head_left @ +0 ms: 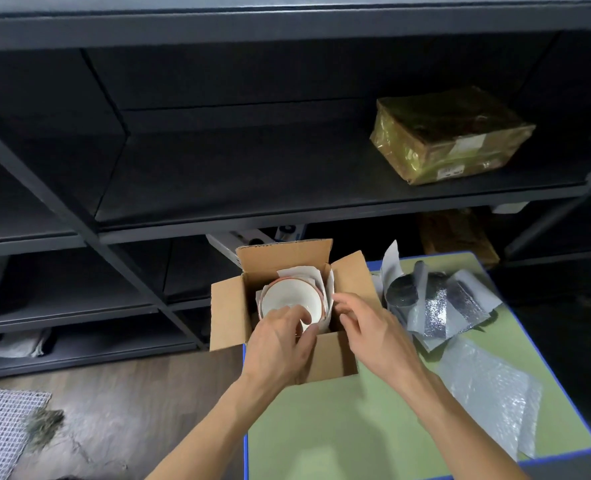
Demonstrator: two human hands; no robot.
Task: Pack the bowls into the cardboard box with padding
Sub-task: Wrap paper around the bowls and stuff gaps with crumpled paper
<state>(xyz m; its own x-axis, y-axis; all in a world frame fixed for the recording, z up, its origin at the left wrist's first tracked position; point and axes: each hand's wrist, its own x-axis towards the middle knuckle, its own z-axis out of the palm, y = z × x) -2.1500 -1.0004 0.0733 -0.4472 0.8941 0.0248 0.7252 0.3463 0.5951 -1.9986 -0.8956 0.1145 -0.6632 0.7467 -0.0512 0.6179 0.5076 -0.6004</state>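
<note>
Green table [339, 427] — left grip [280, 344] seemingly pinches half-hidden bowl [287, 296].

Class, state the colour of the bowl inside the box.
The bowl is white, with a reddish rim; head view.

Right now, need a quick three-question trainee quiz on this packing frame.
1. True or false: the white ceramic bowl with a reddish rim sits inside the open brown cardboard box.
2. The clear bubble wrap sheet lies: A) on the green table top; B) inside the box; C) under the bowl.
3. Fill in: the left hand grips the bowl by its near ____.

Key: 1 true; 2 A; 3 rim.
</note>
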